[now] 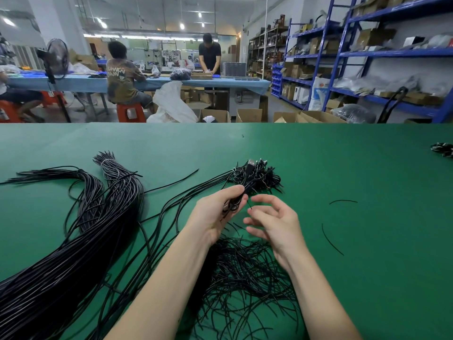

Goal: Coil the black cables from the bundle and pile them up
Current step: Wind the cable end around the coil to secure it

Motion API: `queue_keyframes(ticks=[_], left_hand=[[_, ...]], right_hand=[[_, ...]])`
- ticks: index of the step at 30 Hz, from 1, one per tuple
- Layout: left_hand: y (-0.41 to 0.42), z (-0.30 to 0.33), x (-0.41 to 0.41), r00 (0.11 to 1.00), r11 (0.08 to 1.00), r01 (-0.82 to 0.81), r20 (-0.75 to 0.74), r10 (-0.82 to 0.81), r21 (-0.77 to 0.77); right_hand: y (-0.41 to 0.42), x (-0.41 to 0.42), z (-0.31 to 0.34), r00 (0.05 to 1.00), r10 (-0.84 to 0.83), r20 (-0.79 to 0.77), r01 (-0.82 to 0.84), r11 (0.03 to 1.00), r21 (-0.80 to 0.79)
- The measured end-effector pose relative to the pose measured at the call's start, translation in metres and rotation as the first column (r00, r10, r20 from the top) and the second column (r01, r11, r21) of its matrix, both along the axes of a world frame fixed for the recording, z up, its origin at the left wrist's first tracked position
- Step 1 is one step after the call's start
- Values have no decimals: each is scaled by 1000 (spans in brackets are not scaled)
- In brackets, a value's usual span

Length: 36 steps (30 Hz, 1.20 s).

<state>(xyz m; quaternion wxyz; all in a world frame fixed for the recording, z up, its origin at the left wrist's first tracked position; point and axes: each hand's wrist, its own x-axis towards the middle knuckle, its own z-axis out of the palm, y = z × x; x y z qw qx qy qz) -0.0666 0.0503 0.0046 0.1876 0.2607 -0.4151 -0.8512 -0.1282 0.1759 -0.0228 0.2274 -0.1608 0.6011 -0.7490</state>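
left hand: fingers curled, gripping | right hand: fingers loose, apart

Two hands, three people behind, two loose ties, perhaps two cable bundles.

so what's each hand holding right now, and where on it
The left hand grips a small coil of black cable around its middle. The right hand is open beside it and holds nothing.

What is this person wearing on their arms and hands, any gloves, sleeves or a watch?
Nothing shows: the left hand and right hand are bare, without gloves or rings, and both forearms are uncovered as far as the picture's lower edge. No watch or wristband is visible.
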Motion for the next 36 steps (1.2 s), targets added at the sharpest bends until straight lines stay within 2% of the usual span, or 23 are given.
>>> queue_keyframes(ticks=[4,12,15,17,20,23,26,31,36], left_hand=[[0,-3,1,1000,999,11,8,-11,-47],[4,-4,-2,999,995,40,-7,-41,-89],[2,-6,-2,1000,996,5,-17,-6,-91],[3,-7,-2,1000,994,-15,-14,14,-110],[7,-8,-4,999,980,-35,-12,33,-196],[12,-8,-4,999,932,-45,-29,37,-361],[13,-8,-4,999,898,-28,-33,16,-438],[12,-9,-5,999,919,18,-38,-36,-395],[13,-9,-5,997,944,43,-40,-60,-327]], right_hand=[[3,-3,-2,1000,11,-26,-9,997,71],[3,-6,-1,998,39,55,-41,998,37],[9,-12,-2,993,-24,116,23,1000,8],[12,-16,-1,987,-75,141,85,994,-68],[12,-16,4,995,-104,13,104,979,-174],[5,-10,6,980,-108,-168,92,991,-100],[1,-9,3,967,-170,-192,156,984,-84],[1,-10,2,950,-208,-233,190,977,-100],[4,-9,-1,876,-222,-428,243,970,-8]])
